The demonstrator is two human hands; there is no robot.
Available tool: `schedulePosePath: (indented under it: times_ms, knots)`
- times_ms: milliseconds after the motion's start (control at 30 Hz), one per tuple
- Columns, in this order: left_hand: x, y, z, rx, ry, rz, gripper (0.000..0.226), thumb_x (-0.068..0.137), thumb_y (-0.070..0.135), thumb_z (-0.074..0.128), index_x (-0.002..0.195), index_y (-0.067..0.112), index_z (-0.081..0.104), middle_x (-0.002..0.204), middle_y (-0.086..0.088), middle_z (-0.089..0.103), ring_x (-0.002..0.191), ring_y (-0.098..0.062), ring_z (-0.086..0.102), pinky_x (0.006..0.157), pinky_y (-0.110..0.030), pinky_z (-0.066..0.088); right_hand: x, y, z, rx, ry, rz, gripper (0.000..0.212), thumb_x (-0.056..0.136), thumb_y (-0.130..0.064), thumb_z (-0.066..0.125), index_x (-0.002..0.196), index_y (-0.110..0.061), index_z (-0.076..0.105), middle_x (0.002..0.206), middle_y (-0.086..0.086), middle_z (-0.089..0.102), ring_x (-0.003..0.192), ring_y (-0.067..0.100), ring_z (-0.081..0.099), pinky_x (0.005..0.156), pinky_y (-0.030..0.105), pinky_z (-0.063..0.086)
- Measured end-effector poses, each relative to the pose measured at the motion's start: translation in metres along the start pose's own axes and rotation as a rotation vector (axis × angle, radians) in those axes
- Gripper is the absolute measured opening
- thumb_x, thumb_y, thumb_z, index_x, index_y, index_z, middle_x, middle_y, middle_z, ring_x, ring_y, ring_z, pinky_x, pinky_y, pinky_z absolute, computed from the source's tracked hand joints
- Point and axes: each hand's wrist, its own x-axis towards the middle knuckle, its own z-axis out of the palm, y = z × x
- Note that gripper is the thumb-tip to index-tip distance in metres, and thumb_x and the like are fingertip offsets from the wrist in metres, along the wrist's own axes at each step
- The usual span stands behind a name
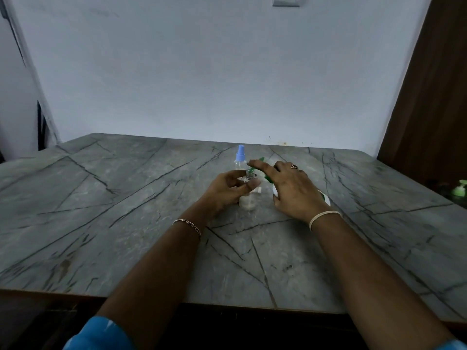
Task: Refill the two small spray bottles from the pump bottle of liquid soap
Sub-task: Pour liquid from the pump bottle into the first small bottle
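My left hand (228, 188) grips a small clear bottle (247, 202) standing on the table, its neck uncapped and whitish liquid in its lower part. My right hand (290, 189) holds the white pump bottle with the green pump (326, 197), tilted to the left, index finger stretched over the green pump head (255, 168), whose nozzle sits over the open neck. A second small spray bottle with a blue spray cap (240, 157) stands upright just behind them. A small white piece (259, 190) lies beside the open bottle; what it is I cannot tell.
The grey marbled table (126, 223) runs to a pale wall at the back. Another green pump top (460, 189) shows at the far right edge, beside a dark brown door or panel (429, 97).
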Motion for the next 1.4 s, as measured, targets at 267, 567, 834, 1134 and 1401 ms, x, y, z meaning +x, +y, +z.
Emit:
schedulePosePath:
  times_ms: [267, 567, 834, 1134, 1401]
  knots:
    - [0.003, -0.002, 0.0, -0.045, 0.0, -0.029, 0.026, 0.082, 0.032, 0.071, 0.106, 0.03, 0.061, 0.103, -0.004, 0.072, 0.092, -0.015, 0.068, 0.078, -0.032, 0.054, 0.005, -0.006, 0.002, 0.033, 0.038, 0.03, 0.074, 0.077, -0.007, 0.062, 0.138, -0.035, 0.032, 0.102, 0.004, 0.052, 0.104, 0.027, 0.05, 0.086, 0.042, 0.045]
    - [0.004, -0.004, 0.0, -0.093, -0.012, -0.064, 0.049, 0.081, 0.03, 0.073, 0.125, 0.014, 0.058, 0.106, -0.008, 0.072, 0.086, -0.013, 0.067, 0.07, -0.028, 0.054, 0.001, -0.004, -0.003, 0.004, -0.021, 0.017, 0.082, 0.081, -0.016, 0.061, 0.147, -0.04, 0.02, 0.102, 0.008, 0.049, 0.102, 0.028, 0.049, 0.086, 0.042, 0.044]
    - [0.001, 0.0, 0.0, -0.158, -0.03, -0.061, 0.024, 0.083, 0.022, 0.072, 0.106, 0.022, 0.063, 0.11, -0.017, 0.069, 0.09, -0.019, 0.064, 0.09, -0.042, 0.052, 0.007, -0.007, 0.004, -0.013, 0.033, 0.051, 0.075, 0.077, -0.006, 0.061, 0.14, -0.034, 0.031, 0.109, 0.008, 0.052, 0.108, 0.03, 0.049, 0.089, 0.044, 0.043]
    - [0.002, -0.002, 0.001, -0.188, -0.034, -0.06, 0.029, 0.081, 0.022, 0.073, 0.108, 0.018, 0.064, 0.094, -0.005, 0.071, 0.084, -0.016, 0.067, 0.088, -0.043, 0.054, 0.005, -0.003, 0.005, -0.051, 0.027, 0.034, 0.084, 0.079, -0.005, 0.061, 0.145, -0.041, 0.022, 0.104, 0.007, 0.05, 0.104, 0.028, 0.049, 0.087, 0.043, 0.044]
    - [0.003, -0.002, 0.001, -0.186, -0.025, -0.05, 0.028, 0.081, 0.022, 0.073, 0.108, 0.017, 0.065, 0.098, -0.008, 0.071, 0.086, -0.017, 0.066, 0.086, -0.041, 0.052, 0.009, -0.006, 0.007, -0.049, 0.043, 0.056, 0.077, 0.078, -0.008, 0.063, 0.141, -0.036, 0.03, 0.109, 0.008, 0.051, 0.108, 0.029, 0.049, 0.089, 0.044, 0.043]
